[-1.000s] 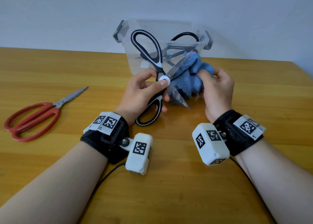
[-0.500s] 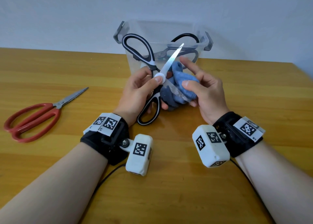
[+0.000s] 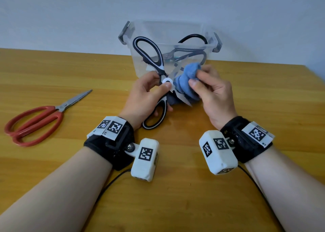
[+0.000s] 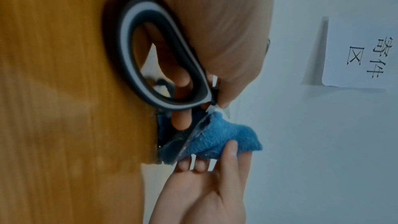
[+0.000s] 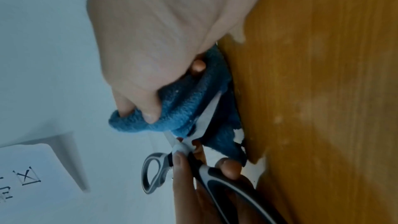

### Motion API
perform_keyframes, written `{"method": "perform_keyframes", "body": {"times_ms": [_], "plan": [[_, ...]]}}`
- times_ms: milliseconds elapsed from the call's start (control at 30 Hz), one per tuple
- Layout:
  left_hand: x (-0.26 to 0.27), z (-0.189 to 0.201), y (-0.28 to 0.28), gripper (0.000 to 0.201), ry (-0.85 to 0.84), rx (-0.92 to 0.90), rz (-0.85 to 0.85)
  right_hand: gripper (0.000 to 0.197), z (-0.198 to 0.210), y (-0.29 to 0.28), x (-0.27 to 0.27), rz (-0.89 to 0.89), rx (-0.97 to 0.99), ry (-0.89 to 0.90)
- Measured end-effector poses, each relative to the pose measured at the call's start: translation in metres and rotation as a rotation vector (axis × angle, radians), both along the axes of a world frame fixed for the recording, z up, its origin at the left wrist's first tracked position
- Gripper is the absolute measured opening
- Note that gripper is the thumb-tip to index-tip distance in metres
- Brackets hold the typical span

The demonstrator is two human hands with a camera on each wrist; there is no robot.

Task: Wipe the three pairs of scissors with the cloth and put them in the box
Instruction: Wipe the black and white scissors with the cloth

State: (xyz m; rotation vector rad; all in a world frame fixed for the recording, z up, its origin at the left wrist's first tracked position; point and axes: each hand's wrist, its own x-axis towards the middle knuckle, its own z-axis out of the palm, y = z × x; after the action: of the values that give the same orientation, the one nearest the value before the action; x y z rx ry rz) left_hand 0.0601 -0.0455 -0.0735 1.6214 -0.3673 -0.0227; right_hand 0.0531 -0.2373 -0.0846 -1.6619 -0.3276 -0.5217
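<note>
Over the wooden table, just in front of the clear box, your left hand grips the black-and-white scissors at the pivot, blades spread. Your right hand pinches the blue cloth bunched against one blade. Black scissors already lie inside the box. Red scissors rest well apart to your left on the table.
</note>
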Motion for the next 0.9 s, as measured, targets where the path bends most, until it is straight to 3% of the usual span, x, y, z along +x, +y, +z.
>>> {"method": "perform_keyframes", "body": {"times_ms": [67, 300, 467, 567, 700, 800, 900], "plan": [[-0.002, 0.001, 0.000, 0.002, -0.017, 0.052, -0.010, 0.026, 0.000, 0.002, -0.003, 0.040, -0.116, 0.020], [-0.004, 0.003, 0.002, 0.015, -0.033, 0.175, -0.071, 0.018, 0.003, 0.005, -0.004, -0.020, -0.406, -0.034], [-0.003, 0.000, 0.003, 0.018, -0.042, 0.145, -0.036, 0.012, 0.007, 0.006, -0.006, -0.069, -0.423, -0.022], [-0.004, 0.000, 0.003, 0.023, -0.036, 0.098, -0.015, 0.018, 0.001, 0.002, -0.002, -0.139, -0.454, 0.057], [-0.002, 0.000, 0.002, 0.021, -0.017, 0.090, 0.031, 0.018, -0.001, -0.004, 0.001, -0.299, -0.200, 0.096], [-0.002, 0.000, 0.002, 0.021, -0.008, 0.118, 0.012, 0.015, 0.001, 0.000, -0.003, -0.181, -0.190, -0.006], [-0.002, 0.001, 0.002, 0.014, -0.030, 0.161, -0.025, 0.024, 0.000, 0.004, -0.004, -0.018, -0.312, -0.038]]}}
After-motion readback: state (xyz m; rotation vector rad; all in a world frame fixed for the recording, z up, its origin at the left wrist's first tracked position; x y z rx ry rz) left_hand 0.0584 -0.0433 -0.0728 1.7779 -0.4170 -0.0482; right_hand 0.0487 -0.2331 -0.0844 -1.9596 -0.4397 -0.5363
